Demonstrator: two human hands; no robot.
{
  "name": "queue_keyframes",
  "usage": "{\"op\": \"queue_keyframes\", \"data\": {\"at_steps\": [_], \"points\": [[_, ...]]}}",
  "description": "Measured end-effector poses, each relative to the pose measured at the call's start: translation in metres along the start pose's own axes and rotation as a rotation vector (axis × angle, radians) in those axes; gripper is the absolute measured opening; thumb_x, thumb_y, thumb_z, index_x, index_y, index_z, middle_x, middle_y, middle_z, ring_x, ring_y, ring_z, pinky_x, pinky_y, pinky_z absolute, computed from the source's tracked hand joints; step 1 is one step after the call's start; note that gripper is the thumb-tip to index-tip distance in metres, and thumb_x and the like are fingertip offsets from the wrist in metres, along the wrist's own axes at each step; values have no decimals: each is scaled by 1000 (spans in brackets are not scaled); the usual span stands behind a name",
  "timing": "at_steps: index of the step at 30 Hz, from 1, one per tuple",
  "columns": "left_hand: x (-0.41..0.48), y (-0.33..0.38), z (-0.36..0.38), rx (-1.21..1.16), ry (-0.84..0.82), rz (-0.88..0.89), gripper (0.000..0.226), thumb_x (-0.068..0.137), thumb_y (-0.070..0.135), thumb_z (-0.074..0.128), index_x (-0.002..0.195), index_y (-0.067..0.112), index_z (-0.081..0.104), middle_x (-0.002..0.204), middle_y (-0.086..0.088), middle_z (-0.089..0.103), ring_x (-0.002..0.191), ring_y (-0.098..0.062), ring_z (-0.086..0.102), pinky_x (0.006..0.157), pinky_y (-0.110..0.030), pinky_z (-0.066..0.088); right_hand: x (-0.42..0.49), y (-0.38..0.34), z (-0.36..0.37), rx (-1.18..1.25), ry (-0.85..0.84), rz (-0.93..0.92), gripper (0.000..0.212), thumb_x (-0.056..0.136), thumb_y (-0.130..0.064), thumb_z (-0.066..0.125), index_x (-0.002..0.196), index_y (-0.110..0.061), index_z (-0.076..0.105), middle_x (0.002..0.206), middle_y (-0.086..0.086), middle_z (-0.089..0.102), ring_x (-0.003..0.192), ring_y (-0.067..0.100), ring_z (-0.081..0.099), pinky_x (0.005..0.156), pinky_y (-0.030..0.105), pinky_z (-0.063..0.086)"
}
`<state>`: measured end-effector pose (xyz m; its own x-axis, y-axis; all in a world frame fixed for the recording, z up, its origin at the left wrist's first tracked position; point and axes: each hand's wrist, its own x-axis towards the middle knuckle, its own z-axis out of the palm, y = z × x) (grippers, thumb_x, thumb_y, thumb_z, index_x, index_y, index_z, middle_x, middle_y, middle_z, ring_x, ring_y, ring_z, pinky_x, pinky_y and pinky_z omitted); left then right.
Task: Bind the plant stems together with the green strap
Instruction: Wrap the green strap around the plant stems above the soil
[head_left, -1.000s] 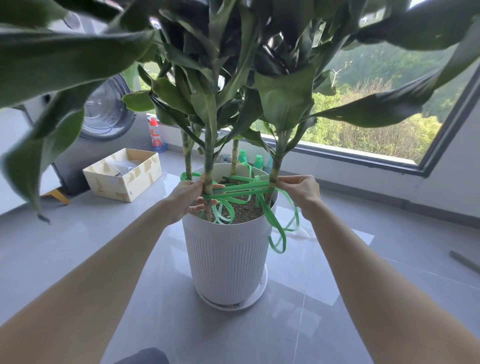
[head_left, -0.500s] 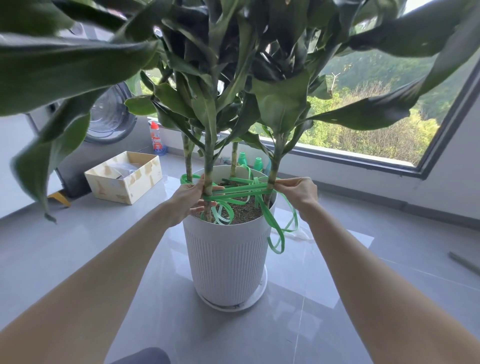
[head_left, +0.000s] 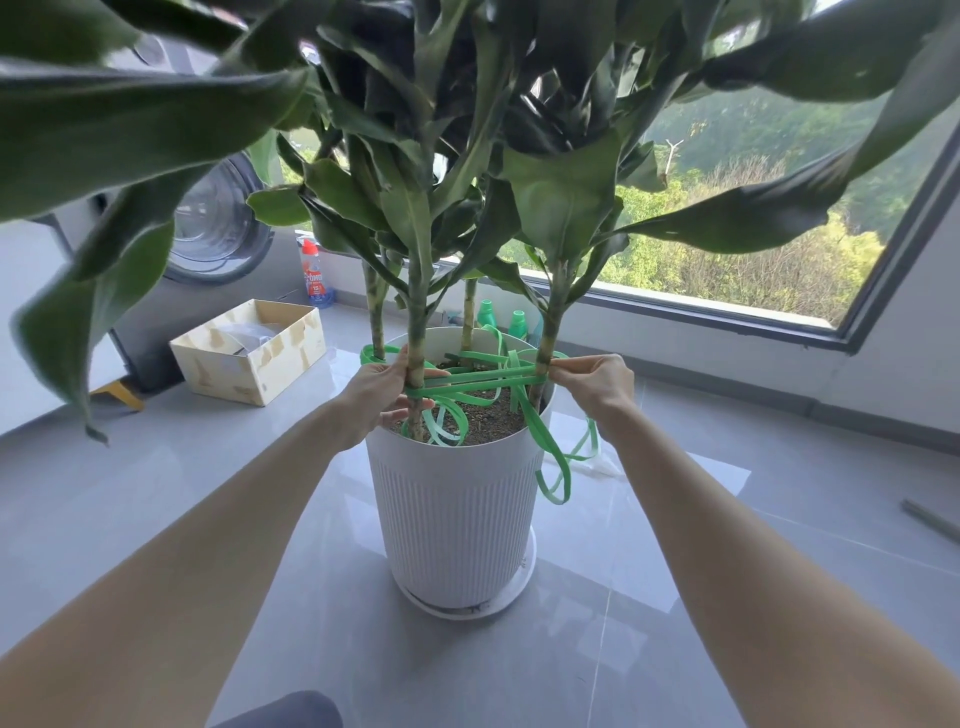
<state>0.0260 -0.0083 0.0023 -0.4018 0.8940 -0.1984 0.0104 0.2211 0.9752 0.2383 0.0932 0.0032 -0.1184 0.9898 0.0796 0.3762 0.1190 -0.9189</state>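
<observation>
Little changes: your left hand (head_left: 376, 395) still clamps the green strap (head_left: 478, 382) to the stem (head_left: 415, 338) by the pot's (head_left: 457, 519) left rim, right hand (head_left: 597, 387) pinching it taut, unknotted.

We see four slim, banded stems (head_left: 417, 332) standing upright in one white pot (head_left: 457, 499). A flat green strap (head_left: 480, 380) stretches taut between the two front stems, its slack looping over the pot's right rim.
</observation>
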Motion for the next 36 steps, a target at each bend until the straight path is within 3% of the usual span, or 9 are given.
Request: {"op": "queue_keyframes", "data": {"at_steps": [6, 10, 12, 14, 17, 22, 25, 32, 36], "points": [[-1, 0, 1, -13, -12, 16, 47, 97, 42, 37, 103, 6, 67, 99, -5, 67, 78, -19, 63, 85, -31, 49, -3, -2, -4, 3, -10, 0, 24, 80, -22, 76, 102, -13, 74, 103, 2, 72, 73, 1, 49, 73, 19, 40], [-1, 0, 0, -8, -4, -6, 52, 96, 43, 37, 110, 1, 65, 105, -8, 67, 79, -19, 64, 82, -29, 49, -5, -3, -6, -12, -19, 2, 24, 81, -22, 75, 103, -13, 74, 99, -1, 71, 71, 1, 48, 73, 20, 41], [-2, 0, 0, -3, -3, -9, 52, 96, 43, 37, 109, 2, 67, 94, -1, 72, 77, -17, 64, 78, -27, 50, -5, -3, -7, -14, -22, 5, 24, 81, -22, 75, 103, -13, 74, 94, -2, 68, 71, 2, 48, 74, 21, 43], [-3, 0, 0, 1, -1, -9, 52, 96, 44, 37, 108, 4, 67, 89, 1, 73, 78, -18, 64, 85, -30, 50, -6, -3, -7, -15, -21, 4, 24, 80, -22, 75, 102, -13, 74, 88, -4, 66, 76, 6, 50, 77, 23, 46], [-3, 0, 1, 7, 4, -7, 55, 96, 43, 36, 114, 0, 64, 108, -10, 67, 82, -20, 63, 99, -38, 46, -7, -3, -6, -25, -23, 1, 21, 81, -22, 75, 100, -13, 75, 89, -3, 67, 83, 11, 54, 83, 28, 49], [-8, 0, -2, 33, 10, 18, 49, 98, 43, 34, 98, 8, 69, 95, -5, 66, 80, -17, 59, 98, -39, 41, -10, 0, -6, -57, -26, 20, 11, 82, -26, 74, 92, -21, 77, 89, -3, 72, 83, 18, 61, 87, 40, 54], [-10, -1, -7, 58, 27, 31, 49, 98, 43, 34, 97, 10, 70, 95, -6, 67, 82, -17, 59, 99, -38, 41, -14, 0, -5, -76, -3, 32, 10, 82, -29, 73, 90, -24, 77, 88, -3, 72, 86, 21, 63, 86, 41, 54], [-16, -2, -10, 115, 36, 63, 49, 100, 42, 31, 102, 13, 70, 102, -7, 67, 88, -19, 60, 87, -33, 43, -23, -4, -7, -144, -11, 23, 15, 86, -30, 69, 98, -23, 76, 71, -7, 66, 68, 9, 52, 65, 30, 44], [-20, -1, -8, 155, 49, 70, 45, 101, 42, 31, 95, 17, 68, 107, -7, 65, 97, -21, 59, 84, -32, 45, -28, -6, -9, -250, -24, -13, 15, 89, -28, 66, 98, -22, 76, 81, -4, 71, 57, 8, 48, 53, 25, 39]]}}
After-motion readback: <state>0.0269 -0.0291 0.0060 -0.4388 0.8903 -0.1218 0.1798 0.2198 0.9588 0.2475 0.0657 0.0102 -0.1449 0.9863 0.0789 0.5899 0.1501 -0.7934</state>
